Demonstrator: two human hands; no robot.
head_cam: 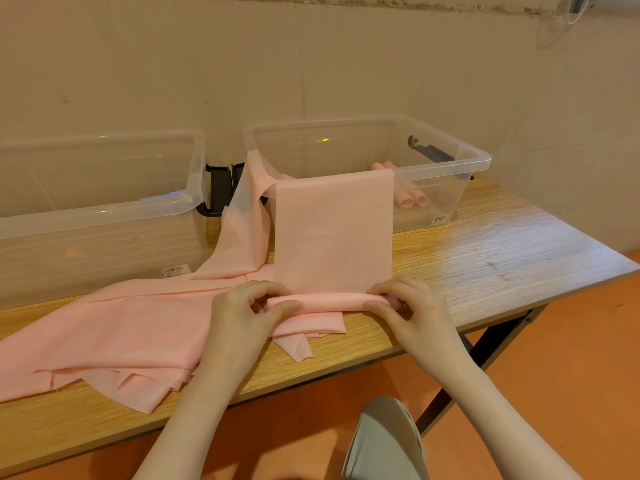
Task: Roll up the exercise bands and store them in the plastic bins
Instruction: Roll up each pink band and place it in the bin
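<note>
Hands at lower centre, my left hand point(249, 306) and right hand point(408, 306) pinching pink band's point(332, 230) rolled end, band draped over clear bin point(450, 161).

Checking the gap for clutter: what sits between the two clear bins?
Black latch handles and a draped pink band fill the gap between left bin and right bin, head view.

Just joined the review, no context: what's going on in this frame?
A person is rolling a thin pink exercise band on the wooden table. Left hand and right hand pinch the ends of the started roll; the rest drapes over the rim of the right clear plastic bin, which holds finished pink rolls. More unrolled bands lie at the left.
</note>
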